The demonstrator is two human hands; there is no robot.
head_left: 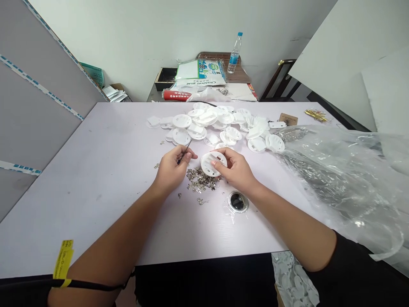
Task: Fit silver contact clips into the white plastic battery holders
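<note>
head view, left hand [172,169] pinching dark tool [187,147], right hand [237,169] clamped on white disc [208,165]

A clear plastic water bottle with a blue cap [234,57] stands upright on a ridged brown mat [242,76]. Just left of the bottle lies a flat blue, white and green printed packet [211,70]; farther left of it sits an open black rectangular box [165,77]. Nearer the viewer than the bottle, to its left, is a red printed package [175,95]. Right of the bottle stands a dark brown chair-like frame [277,81].
</note>
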